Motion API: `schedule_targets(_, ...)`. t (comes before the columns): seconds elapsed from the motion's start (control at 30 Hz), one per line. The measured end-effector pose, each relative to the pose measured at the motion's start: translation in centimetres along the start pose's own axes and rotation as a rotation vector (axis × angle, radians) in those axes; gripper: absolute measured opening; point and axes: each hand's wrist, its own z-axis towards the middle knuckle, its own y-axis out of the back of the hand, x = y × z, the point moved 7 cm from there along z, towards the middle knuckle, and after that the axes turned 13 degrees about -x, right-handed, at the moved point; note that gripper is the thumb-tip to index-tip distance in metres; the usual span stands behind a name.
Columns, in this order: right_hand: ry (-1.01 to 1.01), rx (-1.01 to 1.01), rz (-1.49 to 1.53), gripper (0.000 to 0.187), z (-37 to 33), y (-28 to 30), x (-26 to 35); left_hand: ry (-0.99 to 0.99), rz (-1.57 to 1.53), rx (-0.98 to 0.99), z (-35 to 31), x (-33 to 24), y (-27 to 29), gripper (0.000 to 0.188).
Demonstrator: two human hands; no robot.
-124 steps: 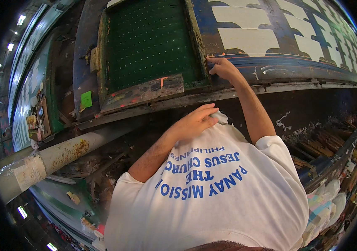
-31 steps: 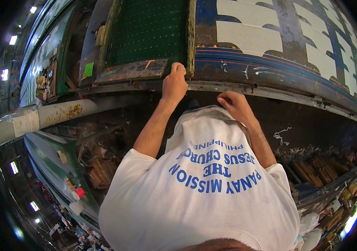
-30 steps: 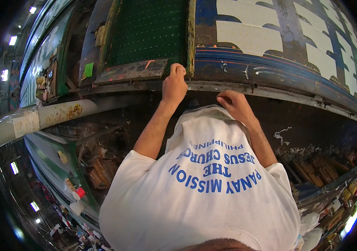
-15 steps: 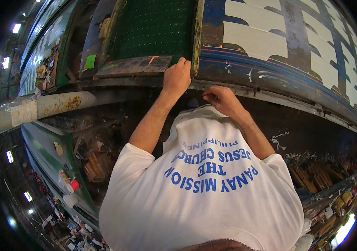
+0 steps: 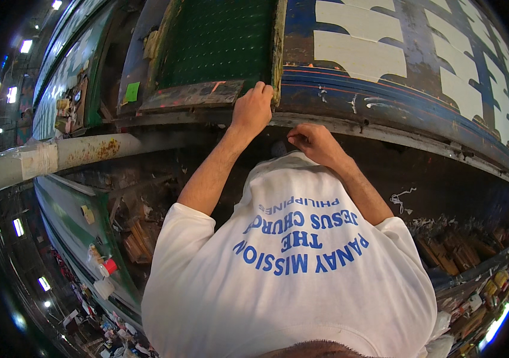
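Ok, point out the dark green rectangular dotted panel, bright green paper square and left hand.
Dark green rectangular dotted panel [image 5: 221, 48]: head view, middle of its face.
Bright green paper square [image 5: 132, 92]: head view, its centre.
Left hand [image 5: 252, 110]: head view, its back.

The frame [image 5: 278, 53] looks like rough, scuffed wood — the shirt [image 5: 290, 301] matt cloth, the pipe [image 5: 81, 151] rust-spotted.

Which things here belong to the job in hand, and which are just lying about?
In use, apparently:
green framed panel, left hand at its near edge
right hand, close by

Lying about, apparently:
green paper square
red object
brown boards
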Motion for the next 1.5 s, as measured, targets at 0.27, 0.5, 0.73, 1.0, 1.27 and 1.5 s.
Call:
schedule_targets(0.27, 0.052, -0.042, -0.002, 0.016, -0.3, 0.4, -0.3, -0.026, -0.08, -0.06, -0.2, -0.6, 0.5, 0.014)
schedule_targets(0.5, -0.027, -0.021, 0.02, 0.017, -0.4, 0.4, -1.7, 0.054, -0.096, 0.008, 0.3, -0.6, 0.2, 0.026)
schedule_targets(0.73, -0.008, -0.04, 0.054, 0.018, 0.1, 0.9, -2.0, 0.145, -0.004, -0.069, 4.2, 0.2, -0.4, 0.047)
schedule_targets(1.0, 0.002, -0.034, 0.057, 0.019, 0.6, 1.5, -2.0, 0.409, 0.101, 0.064, 7.8, 3.4, -4.0, 0.038)
schedule_targets(1.27, 0.003, -0.035, 0.051, 0.019, 1.5, 3.4, -2.4, 0.547, -0.047, -0.033, 7.4, 5.2, -5.5, 0.024)
schedule_targets(1.5, 0.025, -0.03, 0.059, 0.018, 1.8, 4.3, -2.5, 0.531, -0.035, -0.053, 7.9, 4.5, -4.8, 0.027)
